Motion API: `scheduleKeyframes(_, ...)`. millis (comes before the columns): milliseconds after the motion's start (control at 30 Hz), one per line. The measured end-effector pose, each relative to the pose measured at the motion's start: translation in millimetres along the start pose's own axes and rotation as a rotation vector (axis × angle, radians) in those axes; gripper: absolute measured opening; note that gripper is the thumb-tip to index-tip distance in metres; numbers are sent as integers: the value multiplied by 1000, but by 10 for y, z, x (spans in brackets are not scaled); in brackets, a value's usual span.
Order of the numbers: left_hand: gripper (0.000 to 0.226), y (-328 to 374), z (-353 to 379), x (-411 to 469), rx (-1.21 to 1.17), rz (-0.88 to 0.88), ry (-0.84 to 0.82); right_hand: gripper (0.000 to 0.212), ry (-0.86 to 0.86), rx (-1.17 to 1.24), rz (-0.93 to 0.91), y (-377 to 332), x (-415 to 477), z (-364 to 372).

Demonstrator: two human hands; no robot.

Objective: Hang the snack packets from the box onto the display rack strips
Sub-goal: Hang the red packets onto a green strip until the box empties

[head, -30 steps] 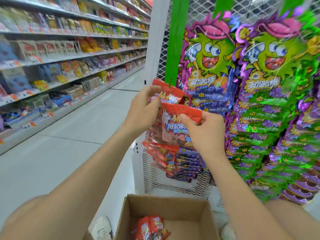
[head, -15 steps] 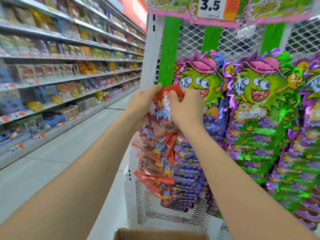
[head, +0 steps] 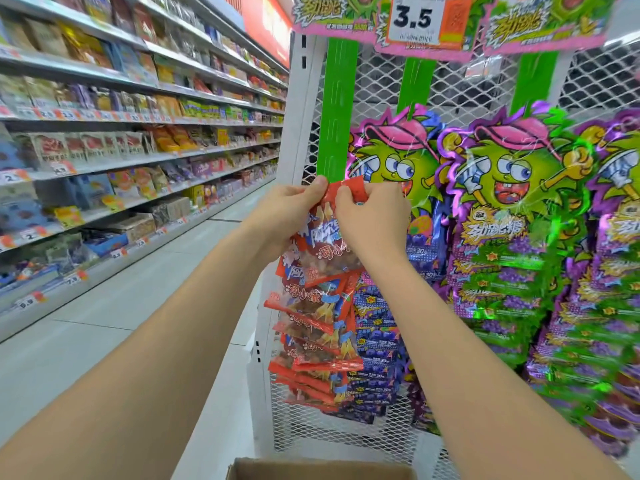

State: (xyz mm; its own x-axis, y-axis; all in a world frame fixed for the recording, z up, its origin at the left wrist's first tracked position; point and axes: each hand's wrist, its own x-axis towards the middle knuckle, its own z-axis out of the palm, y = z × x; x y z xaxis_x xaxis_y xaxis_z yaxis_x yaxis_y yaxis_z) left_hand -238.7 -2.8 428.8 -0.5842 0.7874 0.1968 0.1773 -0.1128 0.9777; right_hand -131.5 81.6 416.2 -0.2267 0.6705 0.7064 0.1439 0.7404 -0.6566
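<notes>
Both hands hold one red snack packet [head: 325,237] by its top edge against the lower end of the leftmost green display strip [head: 337,109]. My left hand [head: 289,211] pinches the packet's top left corner. My right hand [head: 372,216] pinches the top right, fingers curled over the red seal. Below hang several more red packets [head: 311,327] in a column on the same strip. The cardboard box [head: 318,469] shows only its far rim at the bottom edge; its contents are hidden.
A white mesh rack [head: 460,91] carries two more green strips with purple and green candy packets [head: 502,216] to the right. A price sign reading 3.5 [head: 414,19] tops it. Stocked store shelves [head: 104,140] line the aisle on the left; grey floor runs between.
Both hands have raised the red packet from chest height up to the green strip. The view has tilted up, so the box has dropped almost out of view.
</notes>
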Motion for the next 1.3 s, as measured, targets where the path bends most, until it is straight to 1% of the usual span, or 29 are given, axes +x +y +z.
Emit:
scheduleKeyframes(100,47,-84,-3,-48,64,64,-2,52,-40,-39,20,80,-108,-31)
scheduleKeyframes(167,48,-168,-1,-65,90,99,-7,48,-61,-63,22,136,-168,-41)
scheduleKeyframes(267,31,-253,12,-104,131,199,29,42,-73,-98,9,185,-202,-61)
scheduleKeyframes(367,11,-318,5,-165,265,342,111,40,-102,-193,-5,217,-232,-99)
scheduleKeyframes(433,2,-363,-6,-177,326,390,129,35,-117,-208,-15,216,-246,-133)
scheduleKeyframes(500,13,-399,-15,-182,365,397,170,30,-127,-225,-17,231,-245,-138)
scheduleKeyframes(633,44,-493,-37,-206,456,472,329,26,-98,-231,-11,329,-297,-98)
scheduleKeyframes(700,53,-599,-48,-274,454,474,349,17,-47,-189,-15,360,-452,-130)
scheduleKeyframes(733,59,-685,-47,-334,469,482,350,16,-17,-155,-8,387,-574,-148)
scheduleKeyframes(800,68,-965,-43,-499,554,527,380,19,26,-67,1,500,-900,-168)
scheduleKeyframes(833,67,-1143,-37,-610,619,551,418,15,27,-22,0,594,-1106,-162)
scheduleKeyframes(867,62,-1336,-28,-744,688,579,472,11,0,6,4,716,-1327,-144)
scheduleKeyframes(933,40,-1767,-4,-1029,794,639,543,8,-142,-16,74,1014,-1794,-70)
scheduleKeyframes(967,29,-2010,9,-1169,818,636,508,9,-250,-53,151,1198,-2032,-14)
scheduleKeyframes(1000,19,-2279,16,-1290,825,589,418,10,-375,-99,237,1425,-2268,58)
scheduleKeyframes(1033,15,-2542,20,-1389,826,490,287,13,-513,-149,325,1651,-2489,134)
scheduleKeyframes(1100,10,-3025,29,-1541,883,182,-31,22,-800,-220,460,2072,-2890,243)
scheduleKeyframes(1167,3,-3480,36,-1641,1003,-125,-359,23,-1050,-290,578,2436,-3261,288)
scheduleKeyframes(1233,17,-3961,41,-1737,1078,-344,-590,22,-1215,-372,648,2695,-3603,244)
scheduleKeyframes(1300,25,-4396,66,-1870,1068,-529,-658,18,-1344,-460,687,2883,-3910,191)
